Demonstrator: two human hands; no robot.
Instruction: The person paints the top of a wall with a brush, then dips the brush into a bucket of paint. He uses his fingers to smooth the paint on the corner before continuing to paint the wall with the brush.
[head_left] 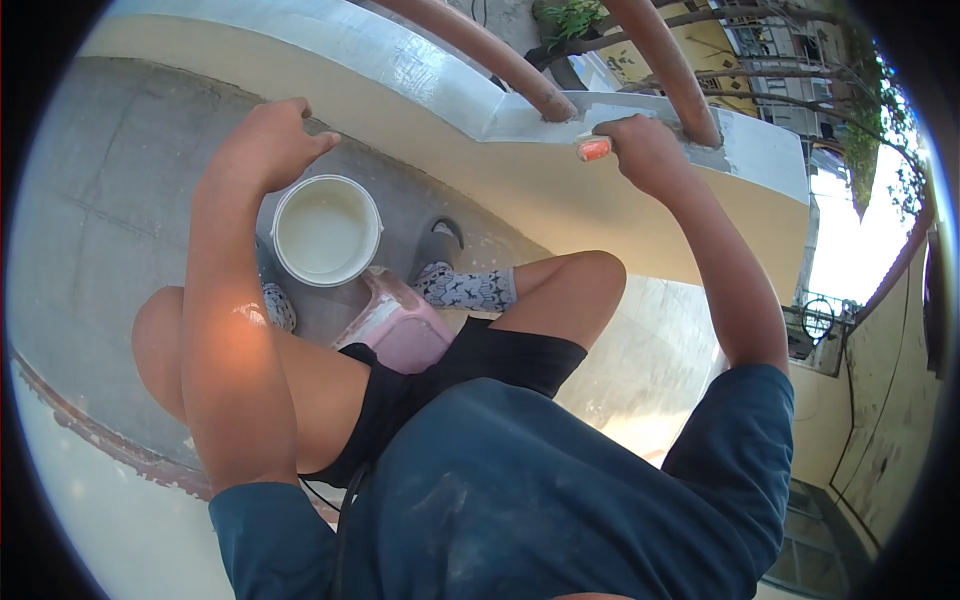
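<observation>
My right hand (648, 150) is closed around a tool with an orange handle (594, 149), pressed against the white-painted top of a low cream wall (520, 180). The working end of the tool is hidden behind the hand. My left hand (272, 140) is curled into a loose fist with nothing visible in it, hovering just above a white bucket (326, 229) of pale paint. The bucket stands on the grey concrete floor between my feet. I sit on a pink plastic stool (400, 325), knees apart.
Two reddish-brown railing pipes (500, 60) run along the wall's top, close to my right hand. My patterned sock and dark sandal (455, 270) rest beside the bucket. Buildings and trees (800, 90) lie beyond the wall. The grey floor (100, 200) stretches to the left.
</observation>
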